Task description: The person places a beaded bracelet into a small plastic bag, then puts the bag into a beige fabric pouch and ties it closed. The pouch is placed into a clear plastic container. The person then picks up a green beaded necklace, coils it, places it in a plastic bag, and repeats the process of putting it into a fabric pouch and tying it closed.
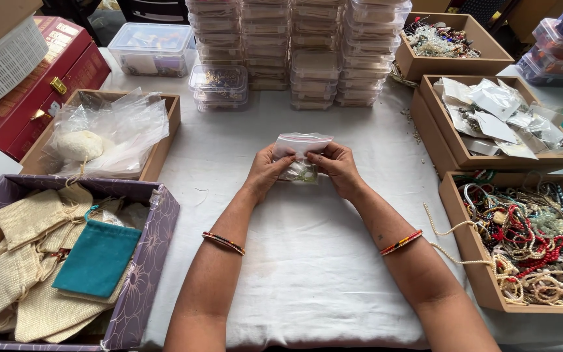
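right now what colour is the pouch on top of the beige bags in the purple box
Teal, a flat drawstring pouch; the head view shows it.

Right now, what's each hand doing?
Left hand: closed on the small clear zip bag.
Right hand: closed on the same bag.

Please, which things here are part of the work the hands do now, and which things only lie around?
In use:
- small clear zip bag with jewellery inside, held by the left hand and right hand

Lying about:
- stacked clear plastic boxes
- wooden tray of beaded necklaces
- purple box of cloth pouches
- red case
- white basket
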